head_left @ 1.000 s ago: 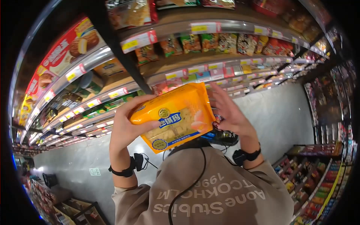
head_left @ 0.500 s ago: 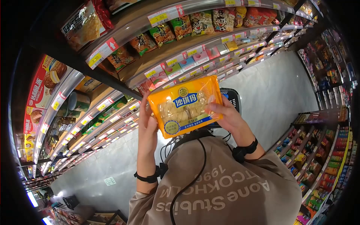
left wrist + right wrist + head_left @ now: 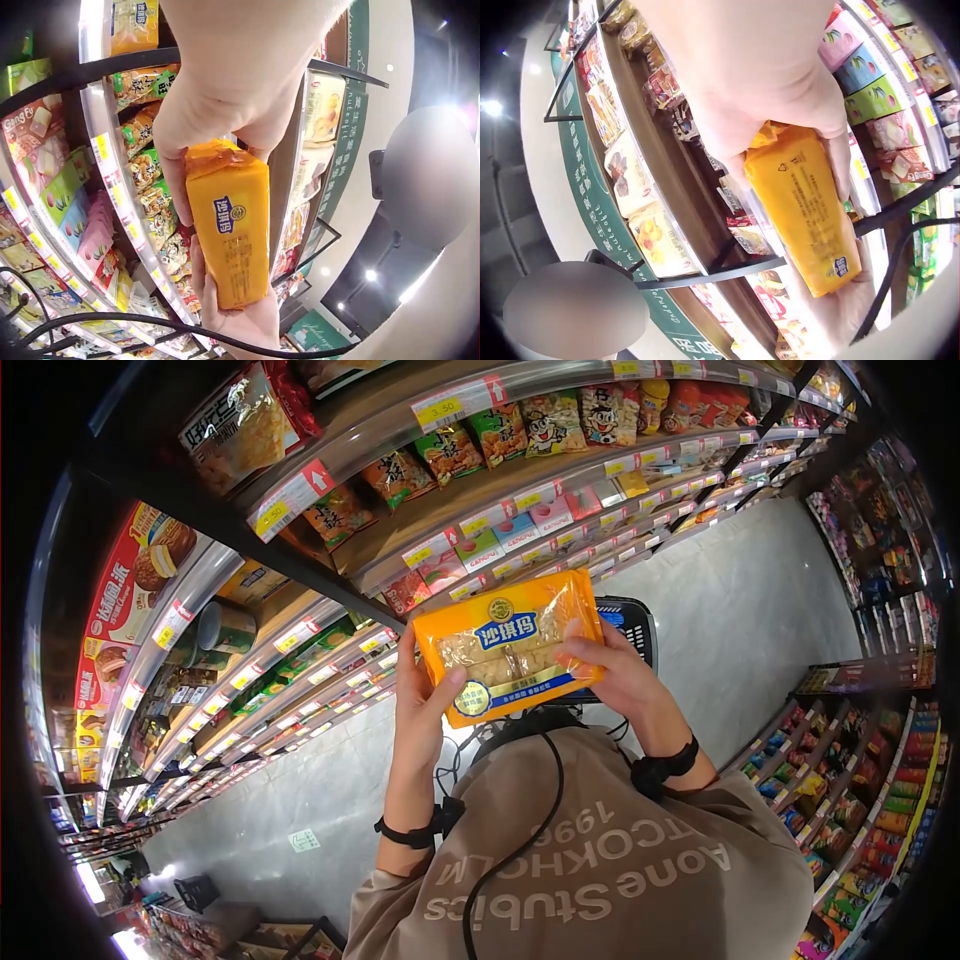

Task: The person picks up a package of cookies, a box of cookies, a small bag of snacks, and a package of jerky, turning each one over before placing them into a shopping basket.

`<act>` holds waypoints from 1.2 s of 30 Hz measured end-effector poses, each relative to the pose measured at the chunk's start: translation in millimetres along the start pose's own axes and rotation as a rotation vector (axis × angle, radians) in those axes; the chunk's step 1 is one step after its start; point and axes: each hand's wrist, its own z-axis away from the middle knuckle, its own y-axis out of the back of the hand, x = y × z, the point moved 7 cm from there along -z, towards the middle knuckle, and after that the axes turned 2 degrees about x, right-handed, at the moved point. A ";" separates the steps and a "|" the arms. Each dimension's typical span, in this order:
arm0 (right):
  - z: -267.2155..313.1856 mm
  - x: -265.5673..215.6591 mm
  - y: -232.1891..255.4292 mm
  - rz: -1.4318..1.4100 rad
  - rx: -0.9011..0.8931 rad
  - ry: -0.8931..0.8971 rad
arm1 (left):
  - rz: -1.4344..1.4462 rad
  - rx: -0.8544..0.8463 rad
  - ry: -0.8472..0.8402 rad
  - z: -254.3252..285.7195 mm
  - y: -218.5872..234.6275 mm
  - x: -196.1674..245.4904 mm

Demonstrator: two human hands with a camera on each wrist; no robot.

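An orange sachima pack (image 3: 510, 645) with a clear window and blue label is held up in front of the shirt, its printed front facing the head camera. My left hand (image 3: 418, 705) grips its left end, thumb on the lower front corner. At the opposite end my right hand (image 3: 625, 672) pinches it, thumb over the front and the other fingers hidden behind. A narrow orange side of the pack (image 3: 229, 225) shows in the left wrist view between both hands. From the right wrist, another printed side (image 3: 802, 206) appears below the palm.
Snack shelves with price tags (image 3: 440, 410) run along the left and front, holding bagged snacks (image 3: 450, 452) and a red pie box (image 3: 140, 575). A black shopping basket (image 3: 632, 628) is beyond my right hand. Another stocked shelf (image 3: 850, 780) stands at the right, across the grey floor (image 3: 760, 585).
A second ago only my left hand held the pack, with the right hand's fingers spread beside it. My right hand then took the right end, and my left thumb has come onto the front.
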 end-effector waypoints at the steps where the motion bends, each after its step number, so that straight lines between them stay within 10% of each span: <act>1: 0.5 -0.5 -0.8 -0.004 0.007 -0.001 | 0.019 0.016 -0.001 0.0 0.4 -0.3; 7: -3.9 -1.1 -2.0 0.008 0.007 0.082 | 0.029 0.043 -0.119 5.6 -3.7 15.3; 15: -11.9 -17.7 6.2 0.170 0.134 0.365 | -0.866 0.115 -1.006 51.3 -34.5 66.3; 19: -4.0 3.5 -17.4 -0.201 -0.203 0.119 | -1.037 -0.013 -1.257 53.8 -69.9 61.9; 26: 3.6 23.4 -4.5 -0.404 -0.219 -0.043 | -1.302 -0.574 -1.228 80.5 -105.1 47.3; 32: 6.8 3.9 -2.2 -0.386 -0.226 0.025 | -0.884 -0.193 -1.029 60.8 -47.6 56.1; 36: 12.7 11.5 -1.2 -0.463 -0.339 0.050 | -0.323 0.076 -0.449 24.9 -15.2 31.1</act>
